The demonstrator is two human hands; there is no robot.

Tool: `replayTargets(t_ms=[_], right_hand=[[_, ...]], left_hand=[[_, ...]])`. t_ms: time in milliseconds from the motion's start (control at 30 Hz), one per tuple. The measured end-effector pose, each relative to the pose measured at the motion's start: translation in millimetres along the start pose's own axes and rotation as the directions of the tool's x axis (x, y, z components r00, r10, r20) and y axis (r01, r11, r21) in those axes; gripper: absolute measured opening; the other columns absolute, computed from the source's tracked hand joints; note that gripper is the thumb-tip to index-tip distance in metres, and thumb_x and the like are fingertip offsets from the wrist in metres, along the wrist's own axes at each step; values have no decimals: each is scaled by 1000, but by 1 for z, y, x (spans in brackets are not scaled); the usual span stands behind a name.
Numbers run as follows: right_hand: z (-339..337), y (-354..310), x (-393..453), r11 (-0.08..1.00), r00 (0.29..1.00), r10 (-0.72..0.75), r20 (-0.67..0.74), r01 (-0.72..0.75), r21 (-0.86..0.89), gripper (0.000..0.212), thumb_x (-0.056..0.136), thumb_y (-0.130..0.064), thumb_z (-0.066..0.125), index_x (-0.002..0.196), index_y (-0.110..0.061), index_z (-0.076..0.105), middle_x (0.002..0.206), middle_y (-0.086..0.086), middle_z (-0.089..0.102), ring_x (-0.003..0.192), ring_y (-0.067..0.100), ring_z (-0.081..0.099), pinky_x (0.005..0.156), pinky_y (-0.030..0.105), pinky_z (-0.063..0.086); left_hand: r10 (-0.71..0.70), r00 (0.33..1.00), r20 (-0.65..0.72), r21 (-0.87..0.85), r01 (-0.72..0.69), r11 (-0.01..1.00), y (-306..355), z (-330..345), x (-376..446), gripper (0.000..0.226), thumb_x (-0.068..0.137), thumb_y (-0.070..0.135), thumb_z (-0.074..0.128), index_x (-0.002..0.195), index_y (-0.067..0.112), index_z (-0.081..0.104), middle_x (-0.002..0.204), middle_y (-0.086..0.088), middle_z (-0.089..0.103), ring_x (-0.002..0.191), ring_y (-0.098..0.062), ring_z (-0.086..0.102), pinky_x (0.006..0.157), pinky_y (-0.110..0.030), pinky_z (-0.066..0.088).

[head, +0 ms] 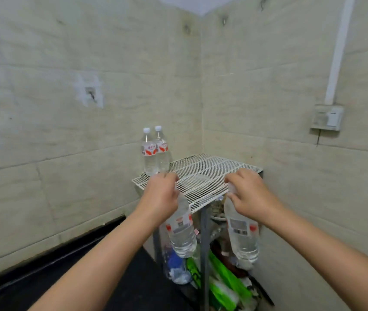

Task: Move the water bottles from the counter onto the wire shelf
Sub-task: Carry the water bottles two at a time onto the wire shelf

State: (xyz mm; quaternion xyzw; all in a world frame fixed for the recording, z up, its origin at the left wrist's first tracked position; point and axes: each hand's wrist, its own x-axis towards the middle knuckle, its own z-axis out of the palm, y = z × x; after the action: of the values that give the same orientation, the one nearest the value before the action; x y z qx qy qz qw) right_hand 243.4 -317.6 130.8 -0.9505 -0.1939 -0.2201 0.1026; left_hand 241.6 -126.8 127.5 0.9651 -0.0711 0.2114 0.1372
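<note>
Each hand gripped a water bottle by its neck: the left hand held one bottle, the right hand another, both hanging at the wire shelf's front edge, probably for lifting beside the two bottles standing there.

No wording can be made out anywhere. The two upright clear plastic water bottles on the white wire shelf carry white labels with red brush-style characters, too blurred to read. The two clear plastic bottles held by their necks, one by the left hand and one by the right hand, show grey-and-red back labels; the right one bears a barcode, digits illegible.
</note>
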Motion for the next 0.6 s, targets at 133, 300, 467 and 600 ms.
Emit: replayTargets(t_ms=[133, 300, 467, 600], right_hand=[[-4, 46, 58, 989, 992, -102, -78, 93, -112, 30, 92, -22, 45, 117, -5, 47, 116, 16, 50, 111, 31, 43, 90, 38, 40], [1, 89, 155, 983, 966, -161, -204, 139, -120, 36, 91, -24, 49, 121, -3, 48, 118, 22, 51, 111, 34, 42, 94, 42, 37], [18, 119, 242, 980, 960, -173, -222, 145, -138, 39, 91, -30, 47, 125, -13, 46, 127, 11, 51, 121, 28, 37, 95, 38, 30], [52, 140, 298, 978, 971, -196, -138, 183, -101, 39, 92, -32, 44, 126, -14, 44, 130, 10, 48, 122, 27, 34, 97, 37, 29]], left_hand=[[128, 977, -172, 121, -108, 987, 24, 9, 71, 23, 89, -2, 51, 111, -8, 56, 111, -27, 57, 107, -44, 52, 87, -45, 45], [38, 981, -191, 178, -3, 984, 27, 25, 158, 36, 101, 17, 33, 133, 2, 38, 134, -19, 40, 125, -31, 31, 103, -32, 25], [13, 979, -204, 231, 35, 972, 18, 36, 235, 36, 101, 19, 31, 134, 3, 36, 134, -17, 38, 124, -31, 32, 104, -34, 27], [-36, 981, -188, 246, 82, 966, 9, 60, 291, 35, 102, 21, 30, 132, 4, 37, 134, -14, 37, 124, -28, 32, 102, -33, 30]])
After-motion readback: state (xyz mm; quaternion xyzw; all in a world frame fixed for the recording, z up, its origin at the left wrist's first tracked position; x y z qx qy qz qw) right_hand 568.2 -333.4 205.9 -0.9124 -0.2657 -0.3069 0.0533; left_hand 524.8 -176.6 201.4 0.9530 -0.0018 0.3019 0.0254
